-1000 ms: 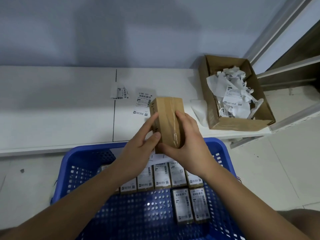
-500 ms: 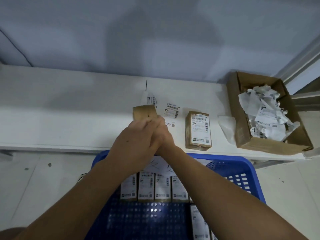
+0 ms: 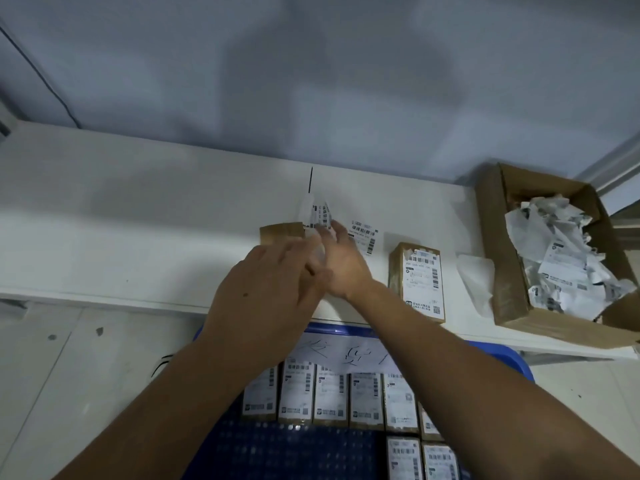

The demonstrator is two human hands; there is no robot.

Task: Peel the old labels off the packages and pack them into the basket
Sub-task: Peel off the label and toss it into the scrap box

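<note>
Starting at the left, the white tabletop (image 3: 104, 237) is lying bare along its near edge, and just past it a small brown package (image 3: 281, 233) is resting on it, its far end poking out above the hands. The left hand (image 3: 266, 296) is hovering over that package with fingers stretched forward and loosely together, blurred, so whether they are touching the cardboard is not something I can tell. The right hand (image 3: 341, 265) is crossing just beside it, fingers (image 3: 337, 232) spread and reaching toward the loose labels (image 3: 320, 214) lying beyond the package; no pinch on anything is showing. Further right, a flat peeled label (image 3: 363, 235) is sitting on the tabletop, then a second package (image 3: 417, 282) is lying with its white label facing up, one top corner looking lifted. That box is looking light and stiff, taped smooth and probably a bit slippery, so gripping it by the long side edges seems the safe hold, while the thin paper label is likely to tear unless taken at the raised corner and pulled slowly. Below, the blue basket (image 3: 512, 358) is holding rows of labelled packages (image 3: 330, 400). At far right the cardboard box (image 3: 509, 282) is holding crumpled peeled labels.
</note>
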